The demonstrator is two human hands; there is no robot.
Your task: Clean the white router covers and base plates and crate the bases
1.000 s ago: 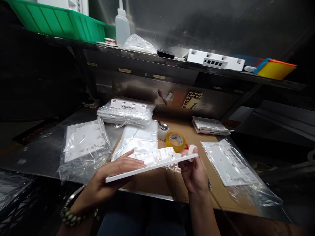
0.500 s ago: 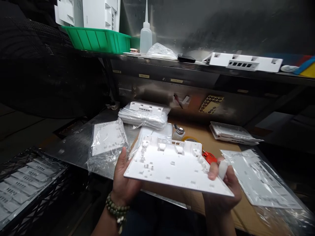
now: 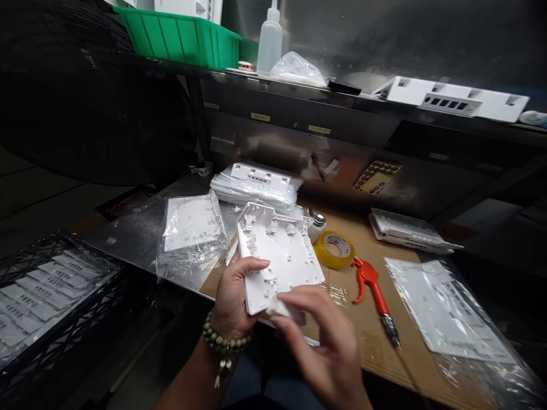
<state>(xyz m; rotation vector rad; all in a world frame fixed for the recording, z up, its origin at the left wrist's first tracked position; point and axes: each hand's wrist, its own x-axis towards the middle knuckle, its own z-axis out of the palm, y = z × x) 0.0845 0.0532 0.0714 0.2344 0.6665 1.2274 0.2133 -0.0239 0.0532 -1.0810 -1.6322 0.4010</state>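
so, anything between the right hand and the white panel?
Yes: a white wad, pinched in the right hand at the near edge of the white panel. Blur hides whether either touches it. Nothing visible separates the left hand from the panel it grips.

Left hand (image 3: pixel 233 296): bare; forearm bare as far as it shows.
Left wrist: bracelet of round olive-green beads (image 3: pixel 226 343), mottled in tone, sitting in more than one row; exact number of rows unclear.
Bracelet drop: two small white beads (image 3: pixel 225 364) side by side, with a short pale tassel-like end (image 3: pixel 217 381) below.
Right hand (image 3: pixel 322 339): bare, blurred; wrist bare.
Lap: dark blue cloth (image 3: pixel 244 373), dim; garment cut not readable.
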